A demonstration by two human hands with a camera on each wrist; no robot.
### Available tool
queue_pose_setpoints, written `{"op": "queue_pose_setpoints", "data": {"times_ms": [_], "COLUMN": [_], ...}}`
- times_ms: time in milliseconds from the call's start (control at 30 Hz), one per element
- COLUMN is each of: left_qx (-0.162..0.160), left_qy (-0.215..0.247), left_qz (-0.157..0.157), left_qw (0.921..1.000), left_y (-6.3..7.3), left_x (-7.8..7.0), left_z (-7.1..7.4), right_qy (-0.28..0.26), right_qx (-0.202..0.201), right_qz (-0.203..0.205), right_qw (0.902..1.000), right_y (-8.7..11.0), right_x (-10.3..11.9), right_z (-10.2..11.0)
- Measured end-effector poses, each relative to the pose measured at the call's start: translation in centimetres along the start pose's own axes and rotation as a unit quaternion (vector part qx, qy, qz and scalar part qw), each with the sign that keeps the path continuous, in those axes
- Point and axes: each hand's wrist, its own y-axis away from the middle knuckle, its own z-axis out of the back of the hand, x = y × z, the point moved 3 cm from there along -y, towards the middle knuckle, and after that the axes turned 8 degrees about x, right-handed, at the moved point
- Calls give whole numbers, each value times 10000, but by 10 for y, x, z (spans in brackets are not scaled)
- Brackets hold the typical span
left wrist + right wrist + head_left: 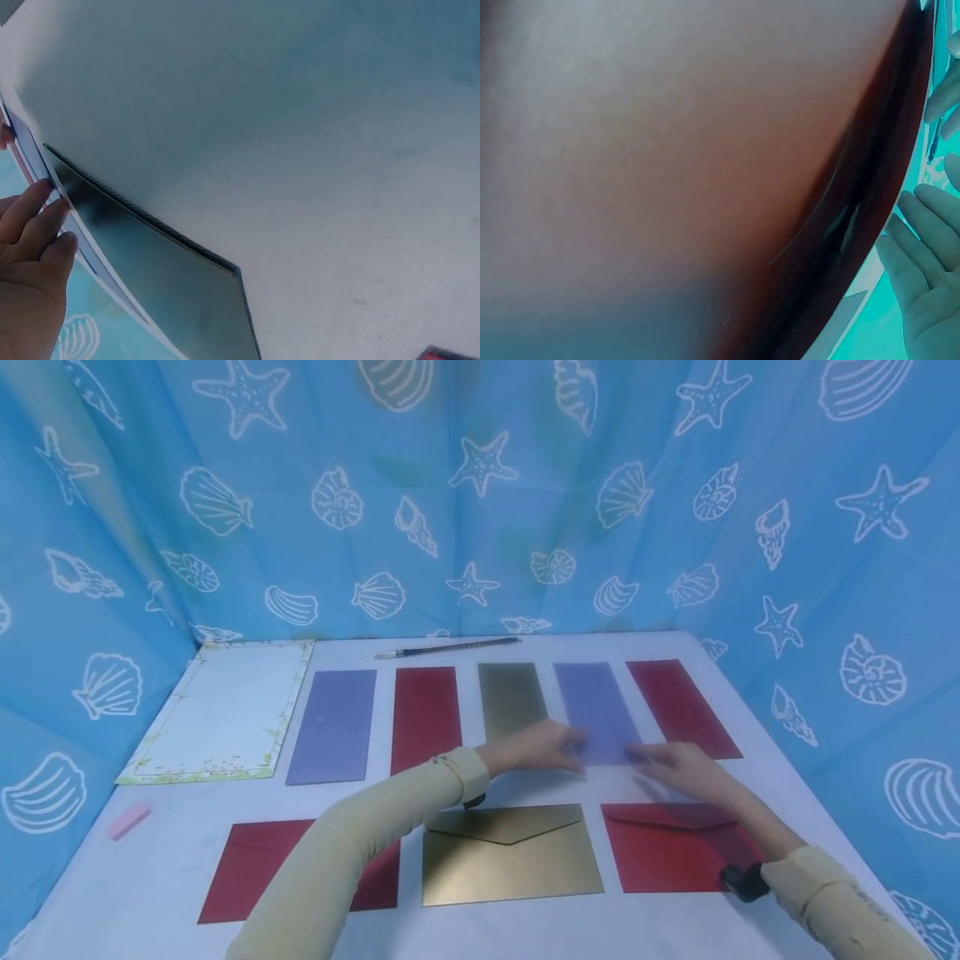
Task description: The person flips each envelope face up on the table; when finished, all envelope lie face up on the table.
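In the head view a purple envelope [596, 689] lies in the back row, its near end between the two hands. My left hand [540, 746] reaches in from the left, blurred fingertips at the envelope's near left edge. My right hand [686, 768] comes from the right, its fingertips right at the near right corner. In the left wrist view the left hand [30, 262] has loosely extended fingers. The right wrist view shows the right hand [930, 255] with straight fingers and palm facing the camera. A gold envelope [513, 864] and a red envelope [660, 868] lie below the forearms.
Other envelopes in the back row are purple [330, 727], red [426, 710], olive gold [513, 693] and red [682, 706]. Another red envelope [251, 868] sits partly under the left sleeve. Floral-bordered paper [221, 710], a pink eraser [129, 821] and a pen [450, 647] lie around them.
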Motion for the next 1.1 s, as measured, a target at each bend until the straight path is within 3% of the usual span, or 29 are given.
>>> {"op": "queue_pose_setpoints", "data": {"times_ms": [467,833,1100], "left_qx": [135,-71,-353], "left_qy": [-401,-308,-266], "left_qz": [38,135,165], "left_qw": [9991,9994,9989], "left_y": [3,25,47], "left_x": [-2,-4,3], "left_z": [-1,5,8], "right_qy": [211,203,22], "right_qx": [-110,-368,-552], "right_qz": [156,133,416], "right_qw": [9996,9990,9976], "right_y": [4,-1,-8], "right_x": [1,10,28], "right_z": [-3,-1,1]}}
